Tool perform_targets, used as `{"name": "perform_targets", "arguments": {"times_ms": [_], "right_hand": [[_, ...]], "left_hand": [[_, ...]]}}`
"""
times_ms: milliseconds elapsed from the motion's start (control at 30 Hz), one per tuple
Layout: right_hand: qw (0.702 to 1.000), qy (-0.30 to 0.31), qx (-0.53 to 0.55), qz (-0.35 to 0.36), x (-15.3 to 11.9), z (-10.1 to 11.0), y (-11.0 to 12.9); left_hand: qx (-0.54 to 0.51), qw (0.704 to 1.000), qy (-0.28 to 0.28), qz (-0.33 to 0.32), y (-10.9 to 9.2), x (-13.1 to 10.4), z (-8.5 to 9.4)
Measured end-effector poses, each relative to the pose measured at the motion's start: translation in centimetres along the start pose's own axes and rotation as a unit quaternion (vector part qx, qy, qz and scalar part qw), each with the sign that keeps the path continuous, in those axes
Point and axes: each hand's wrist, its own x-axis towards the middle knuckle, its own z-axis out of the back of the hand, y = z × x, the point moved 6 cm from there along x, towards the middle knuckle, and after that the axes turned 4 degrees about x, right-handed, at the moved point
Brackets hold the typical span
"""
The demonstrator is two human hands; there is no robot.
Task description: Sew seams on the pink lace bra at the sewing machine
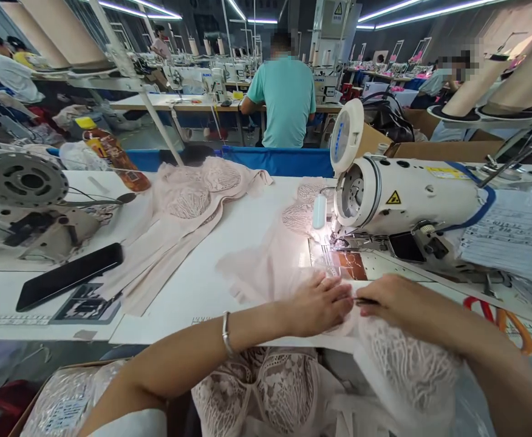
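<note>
Pale pink lace fabric (pixel 270 267) lies on the white table and runs under the lit needle area of the sewing machine (pixel 412 188). My left hand (pixel 318 303) rests flat on it in front of the machine, palm down, fingers spread. Just right of it, my right hand (pixel 382 297) is closed in a pinch round a small dark tool whose shape is mostly hidden. A lace cup piece (pixel 407 358) hangs over the table edge below my right hand. More lace garments (pixel 275 388) lie in my lap.
Another lace garment (pixel 193 194) lies left of centre. A black phone (pixel 70 276), a drink bottle (pixel 115 155) and a second machine (pixel 29 194) are at the left. Orange-handled scissors (pixel 514 328) lie at the right. A person in a teal shirt (pixel 282 97) sits ahead, facing away.
</note>
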Motion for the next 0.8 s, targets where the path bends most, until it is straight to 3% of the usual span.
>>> {"name": "perform_targets", "arguments": {"times_ms": [100, 167, 300, 433, 567, 667, 800], "right_hand": [[0.988, -0.073, -0.122, -0.052, 1.1, 1.4, -2.7], [0.975, -0.126, -0.164, -0.078, 2.4, 1.1, -3.6], [0.957, -0.229, -0.101, -0.149, 5.2, -0.6, -4.8], [0.936, -0.292, -0.017, -0.195, 6.1, -1.7, -6.1], [0.936, -0.312, 0.009, -0.163, 5.6, -1.8, -6.0], [0.936, -0.317, -0.002, -0.151, 5.3, -2.0, -5.4], [0.937, -0.316, -0.023, -0.148, 5.3, -2.6, -5.2]], "left_hand": [[-0.015, 0.999, -0.024, 0.034, 1.0, 2.0, -0.6], [-0.035, 0.999, -0.033, 0.017, 2.2, 2.3, -0.3], [-0.117, 0.992, -0.015, -0.047, 4.6, 2.4, 0.3], [-0.121, 0.990, -0.034, 0.069, 7.1, 2.8, 0.4], [0.022, 0.990, -0.044, 0.130, 6.2, 2.3, 0.0], [0.103, 0.989, -0.025, 0.103, 4.7, 2.0, -0.5], [0.120, 0.989, -0.023, 0.079, 4.1, 2.1, -0.7]]}}
